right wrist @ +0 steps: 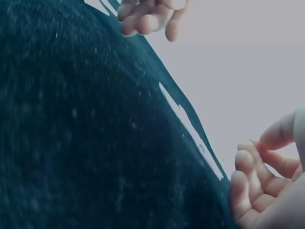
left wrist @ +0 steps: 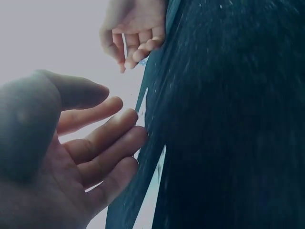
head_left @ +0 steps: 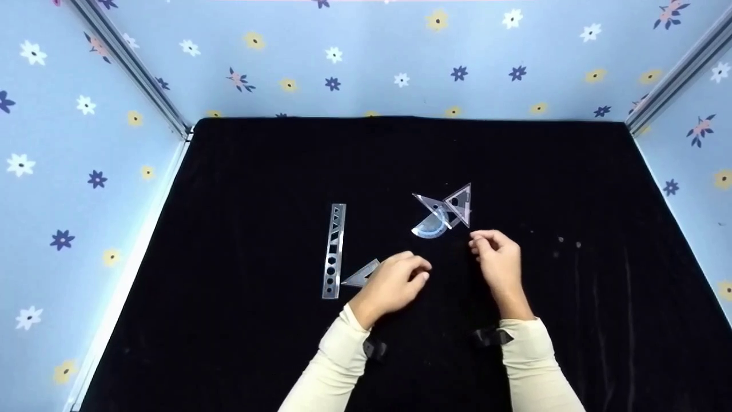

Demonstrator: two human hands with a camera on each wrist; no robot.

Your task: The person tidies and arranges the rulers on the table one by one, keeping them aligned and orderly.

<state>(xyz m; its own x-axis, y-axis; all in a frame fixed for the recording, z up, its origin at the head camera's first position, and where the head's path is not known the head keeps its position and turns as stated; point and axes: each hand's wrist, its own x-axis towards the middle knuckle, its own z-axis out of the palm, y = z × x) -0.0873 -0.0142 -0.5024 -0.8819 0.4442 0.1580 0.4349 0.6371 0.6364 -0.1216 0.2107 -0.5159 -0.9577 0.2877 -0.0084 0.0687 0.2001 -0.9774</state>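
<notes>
A clear ruler (head_left: 334, 250) with cut-out shapes lies left of my left hand (head_left: 397, 281). Beside its lower end is a clear set square (head_left: 362, 274), partly hidden by that hand. In the left wrist view the left hand (left wrist: 95, 148) has loosely bent fingers and nothing between them. Farther back, a protractor (head_left: 432, 227) overlaps a second set square (head_left: 428, 201), and another set square (head_left: 461, 205) touches them. Just below this group is my right hand (head_left: 498, 260). In the right wrist view the right hand (right wrist: 267, 176) has loosely curled fingers and no object visible in them.
A black cloth (head_left: 257, 171) covers the table. Blue flowered panels (head_left: 366, 63) stand at the back and both sides, with metal posts (head_left: 137, 68) at the corners. Black straps (head_left: 490, 336) sit on both wrists.
</notes>
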